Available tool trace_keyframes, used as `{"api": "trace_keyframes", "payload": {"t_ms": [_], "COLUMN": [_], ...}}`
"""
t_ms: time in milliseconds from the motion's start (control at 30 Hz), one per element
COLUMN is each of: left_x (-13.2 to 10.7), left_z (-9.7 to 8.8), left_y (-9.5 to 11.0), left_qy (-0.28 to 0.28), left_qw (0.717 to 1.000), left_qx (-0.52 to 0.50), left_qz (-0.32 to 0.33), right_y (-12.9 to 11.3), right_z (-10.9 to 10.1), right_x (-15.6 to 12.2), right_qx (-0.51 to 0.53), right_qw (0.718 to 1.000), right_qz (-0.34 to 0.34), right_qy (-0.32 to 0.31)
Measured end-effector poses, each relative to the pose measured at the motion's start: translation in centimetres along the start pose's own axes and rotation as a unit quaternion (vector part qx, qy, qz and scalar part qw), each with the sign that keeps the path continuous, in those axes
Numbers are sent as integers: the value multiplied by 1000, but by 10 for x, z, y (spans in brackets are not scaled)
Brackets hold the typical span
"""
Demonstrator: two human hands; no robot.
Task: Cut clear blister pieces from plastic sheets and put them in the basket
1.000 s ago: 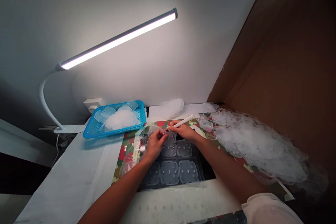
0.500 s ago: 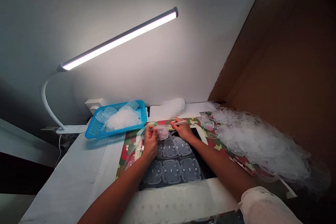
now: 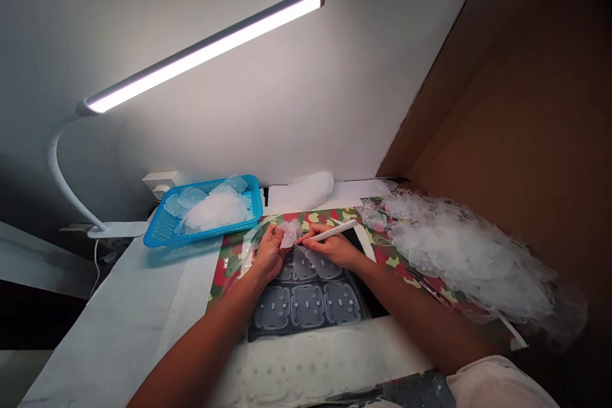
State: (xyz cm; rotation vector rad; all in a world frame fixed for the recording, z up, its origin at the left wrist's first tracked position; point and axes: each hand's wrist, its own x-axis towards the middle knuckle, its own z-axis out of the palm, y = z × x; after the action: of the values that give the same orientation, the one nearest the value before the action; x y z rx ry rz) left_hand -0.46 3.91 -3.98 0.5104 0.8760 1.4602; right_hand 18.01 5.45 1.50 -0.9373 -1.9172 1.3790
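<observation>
My left hand (image 3: 269, 254) pinches a small clear plastic piece (image 3: 288, 233) lifted off a dark sheet of clear moulded plastic parts (image 3: 306, 303). My right hand (image 3: 335, 248) grips a white pen-like tool (image 3: 332, 231), whose tip points left at that piece. Both hands hover over the far end of the sheet, which lies on a red and green patterned mat (image 3: 229, 261).
A blue basket (image 3: 165, 229) with several clear pieces stands at the back left beside a white desk lamp (image 3: 201, 51). A big heap of clear plastic scraps (image 3: 468, 261) lies at the right against a brown cardboard wall (image 3: 516, 108). White paper (image 3: 124, 312) covers the table's left.
The plastic piece has come up off the sheet in my left hand, and the tool's tip has swung over to it. The view has tipped slightly downward.
</observation>
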Motion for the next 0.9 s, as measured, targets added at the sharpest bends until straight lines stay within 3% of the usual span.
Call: {"api": "trace_keyframes", "payload": {"t_ms": [233,333,433,467,500,533,633,700,800,900], "left_x": [1,3,-2,-7,-13,-21,-49,-64,-76,-80], "left_z": [-2,2,-1,-6,-12,-20,-43,-54,-58,-56], "left_y": [-5,-4,8,14,19,23,24,18,9,6], "left_qy": [-28,-41,-40,-46,-61,-80,-132,-137,-131,-126], "left_qw": [993,980,960,942,909,856,626,536,478,457], "left_qx": [110,183,257,308,383,476,726,791,826,833], "left_qz": [33,62,101,124,154,186,251,261,270,284], "right_y": [-5,4,16,18,19,18,8,2,7,24], "right_z": [2,-6,-25,-33,-39,-44,-42,-26,5,26], "right_x": [-3,-2,-5,-6,-7,-6,1,11,28,41], "right_qx": [-59,-125,-260,-291,-307,-311,-268,-209,-154,-152], "right_qw": [998,991,957,947,941,940,950,968,976,970], "right_qz": [-16,-2,58,72,73,59,-42,-104,-148,-171], "right_qy": [-17,46,110,116,122,132,155,93,-40,-78]}}
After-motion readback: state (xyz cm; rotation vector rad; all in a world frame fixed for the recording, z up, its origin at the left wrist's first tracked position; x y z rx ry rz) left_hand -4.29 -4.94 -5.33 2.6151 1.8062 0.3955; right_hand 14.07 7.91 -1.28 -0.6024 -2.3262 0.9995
